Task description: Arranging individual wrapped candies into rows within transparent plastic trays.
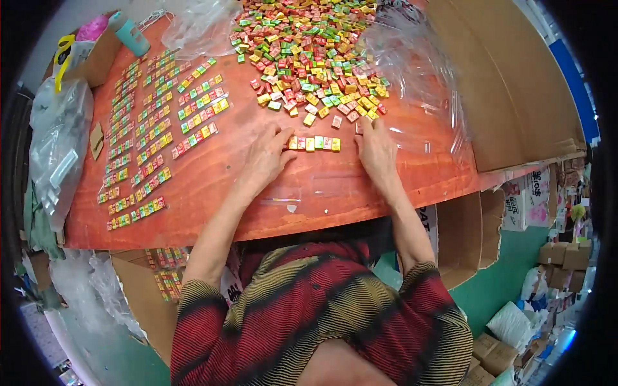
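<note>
A short row of small red, yellow and green boxes (318, 144) lies on the reddish wooden table (238, 212) in front of me. My left hand (265, 156) is at the row's left end, thumb and index finger closed about the end box. To the right of the row, my right hand (377, 149) has its fingertips on a small reddish box (358, 128) at the edge of the pile; its finger undersides are hidden. Just beyond both hands spreads a large heap of loose small boxes (309, 58). Clear plastic sleeves (281, 195) lie nearer to me.
Several columns of finished-looking box rows (154, 141) cover the table's left side. Plastic film (418, 64) lies right of the heap, beside a tall cardboard carton (515, 83). A light-blue bottle (129, 33) stands at the far left. An open carton (151, 283) with more rows sits below the table.
</note>
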Action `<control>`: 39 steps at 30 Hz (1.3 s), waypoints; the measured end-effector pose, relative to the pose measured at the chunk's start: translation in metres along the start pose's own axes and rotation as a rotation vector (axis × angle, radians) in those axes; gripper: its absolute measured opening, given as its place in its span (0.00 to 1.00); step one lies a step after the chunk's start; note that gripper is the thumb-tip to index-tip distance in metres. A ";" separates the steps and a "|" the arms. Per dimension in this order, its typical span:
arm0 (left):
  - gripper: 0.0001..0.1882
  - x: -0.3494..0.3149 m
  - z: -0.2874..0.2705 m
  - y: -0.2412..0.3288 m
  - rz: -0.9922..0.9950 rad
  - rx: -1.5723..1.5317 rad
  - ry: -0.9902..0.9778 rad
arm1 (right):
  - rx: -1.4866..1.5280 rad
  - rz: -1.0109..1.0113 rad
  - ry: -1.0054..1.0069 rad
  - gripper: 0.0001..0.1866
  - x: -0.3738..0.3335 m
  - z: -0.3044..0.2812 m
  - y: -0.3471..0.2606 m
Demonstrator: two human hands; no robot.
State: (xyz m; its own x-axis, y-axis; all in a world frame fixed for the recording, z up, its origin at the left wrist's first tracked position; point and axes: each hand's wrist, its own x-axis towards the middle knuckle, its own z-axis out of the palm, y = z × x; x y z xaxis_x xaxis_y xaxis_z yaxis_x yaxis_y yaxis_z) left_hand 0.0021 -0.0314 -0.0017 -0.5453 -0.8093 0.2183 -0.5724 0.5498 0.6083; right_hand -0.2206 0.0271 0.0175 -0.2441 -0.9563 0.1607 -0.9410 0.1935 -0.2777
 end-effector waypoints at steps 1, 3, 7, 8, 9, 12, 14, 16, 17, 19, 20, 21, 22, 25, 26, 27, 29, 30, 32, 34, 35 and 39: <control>0.24 0.001 0.001 0.000 0.013 0.010 0.004 | 0.001 -0.002 -0.002 0.19 -0.002 -0.002 -0.007; 0.25 0.000 0.002 0.005 0.025 0.017 -0.001 | 0.176 -0.249 0.000 0.18 -0.012 -0.003 -0.022; 0.23 0.010 0.009 0.011 0.058 0.034 0.006 | 0.223 -0.385 -0.111 0.17 -0.007 0.020 -0.032; 0.22 0.010 0.009 0.011 0.061 0.040 0.011 | 0.227 -0.386 -0.118 0.17 -0.004 0.021 -0.032; 0.22 0.010 0.009 0.010 0.053 0.042 0.007 | 0.253 -0.410 -0.103 0.16 -0.002 0.021 -0.032; 0.21 0.008 0.004 0.012 0.062 0.056 0.015 | 0.289 -0.431 -0.094 0.15 -0.002 0.019 -0.035; 0.20 0.001 -0.003 0.016 0.009 0.022 -0.015 | 0.334 -0.402 -0.113 0.15 -0.008 0.014 -0.040; 0.19 -0.019 -0.023 0.032 0.014 0.011 0.005 | 0.320 -0.385 -0.146 0.13 -0.024 0.009 -0.050; 0.18 -0.035 -0.033 0.037 0.021 0.001 0.032 | 0.302 -0.374 -0.214 0.13 -0.036 0.002 -0.062; 0.18 -0.064 -0.041 0.029 -0.023 0.065 -0.016 | 0.328 -0.368 -0.295 0.12 -0.056 0.002 -0.081; 0.17 -0.075 -0.044 0.025 -0.068 0.127 -0.051 | 0.373 -0.387 -0.313 0.13 -0.065 0.004 -0.088; 0.17 -0.082 -0.046 0.022 -0.075 0.129 -0.051 | 0.418 -0.417 -0.301 0.13 -0.072 0.008 -0.093; 0.18 -0.088 -0.047 0.018 -0.098 0.100 -0.040 | 0.420 -0.421 -0.306 0.13 -0.076 0.012 -0.093; 0.20 -0.096 -0.052 0.014 -0.133 0.055 -0.008 | 0.405 -0.423 -0.303 0.15 -0.076 0.019 -0.093; 0.21 -0.096 -0.052 0.012 -0.130 0.031 0.000 | 0.403 -0.434 -0.308 0.15 -0.075 0.016 -0.091; 0.21 -0.097 -0.053 0.010 -0.138 0.030 0.009 | 0.428 -0.468 -0.315 0.17 -0.074 0.012 -0.089; 0.23 -0.097 -0.055 0.006 -0.120 0.157 0.058 | 0.450 -0.507 -0.327 0.18 -0.072 0.003 -0.087; 0.23 -0.099 -0.053 0.004 -0.127 0.154 0.062 | 0.331 -0.537 -0.369 0.22 -0.072 -0.001 -0.087; 0.26 -0.101 -0.046 -0.001 0.047 0.328 0.088 | 0.210 -0.566 -0.409 0.26 -0.076 -0.002 -0.087; 0.31 -0.109 -0.042 0.000 0.044 0.370 -0.026 | 0.061 -0.747 -0.240 0.34 -0.094 0.008 -0.087; 0.33 -0.112 -0.041 0.002 0.006 0.397 -0.087 | 0.102 -0.735 -0.304 0.39 -0.099 0.012 -0.088; 0.37 -0.115 -0.042 0.003 -0.080 0.447 -0.181 | 0.127 -0.707 -0.300 0.40 -0.100 0.013 -0.098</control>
State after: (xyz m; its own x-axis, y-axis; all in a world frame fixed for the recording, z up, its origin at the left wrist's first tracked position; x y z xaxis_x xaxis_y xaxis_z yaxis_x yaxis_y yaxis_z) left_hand 0.0891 0.0547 0.0075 -0.5640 -0.8255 0.0237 -0.8022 0.5544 0.2215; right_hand -0.1007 0.1010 0.0159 0.4946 -0.8652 0.0821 -0.8111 -0.4934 -0.3142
